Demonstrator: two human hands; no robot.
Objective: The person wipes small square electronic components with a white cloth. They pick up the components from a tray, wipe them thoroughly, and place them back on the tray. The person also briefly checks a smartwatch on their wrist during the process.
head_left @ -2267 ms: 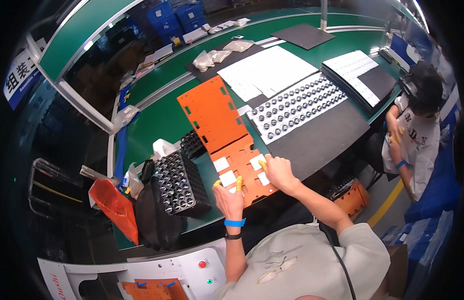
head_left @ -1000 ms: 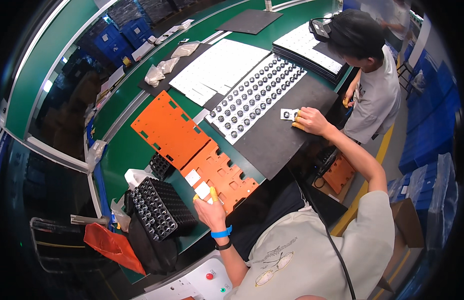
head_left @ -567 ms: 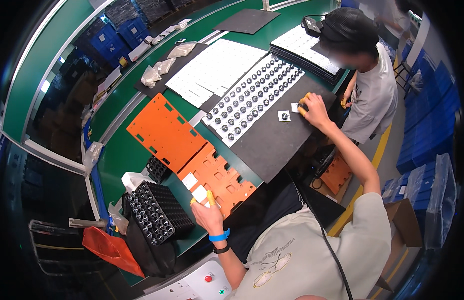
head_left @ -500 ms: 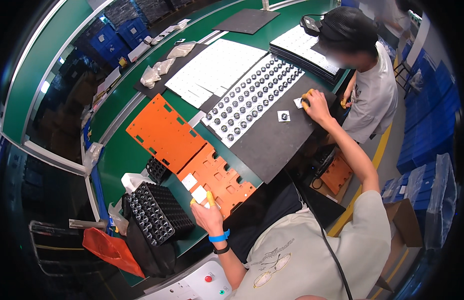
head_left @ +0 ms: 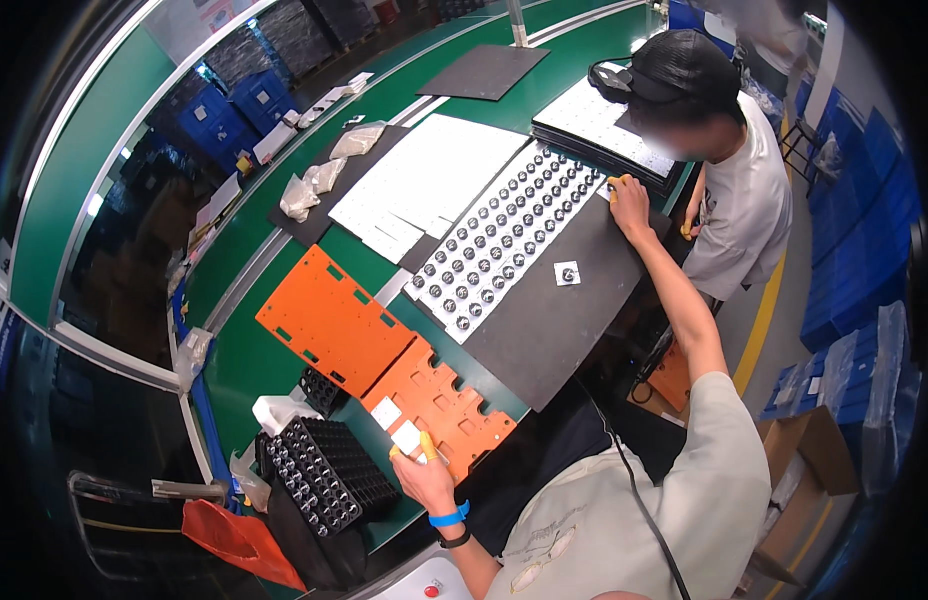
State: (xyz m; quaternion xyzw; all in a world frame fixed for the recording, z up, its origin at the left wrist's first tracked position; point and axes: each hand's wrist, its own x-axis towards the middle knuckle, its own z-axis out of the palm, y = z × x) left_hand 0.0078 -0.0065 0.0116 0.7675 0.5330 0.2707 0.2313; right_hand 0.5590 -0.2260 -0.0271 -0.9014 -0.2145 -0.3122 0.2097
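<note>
My right hand (head_left: 631, 207), yellow covers on its fingertips, pinches a small white square card (head_left: 605, 190) with a dark part on it, close to the far right end of the rows. Those rows are white cards bearing black round parts (head_left: 499, 232), lined up along a black mat (head_left: 554, 345). One separate card with a black round part (head_left: 567, 273) lies on the mat. My left hand (head_left: 425, 478) is at the near edge of an orange plate (head_left: 439, 395), its covered fingertips around a white card (head_left: 407, 437). Another white card (head_left: 386, 412) lies just beyond it on the plate.
A second orange plate (head_left: 334, 318) adjoins the first. Black trays of round parts (head_left: 329, 475) stand at the left. White sheets (head_left: 434, 180) and plastic bags (head_left: 314, 185) lie farther back. A co-worker (head_left: 734, 190) stands at the right beside a stack of sheets (head_left: 584, 115).
My right hand has moved away from me across the mat with its card, up to the rows' far end. My left hand stays at the orange plate. The view has shifted slightly.
</note>
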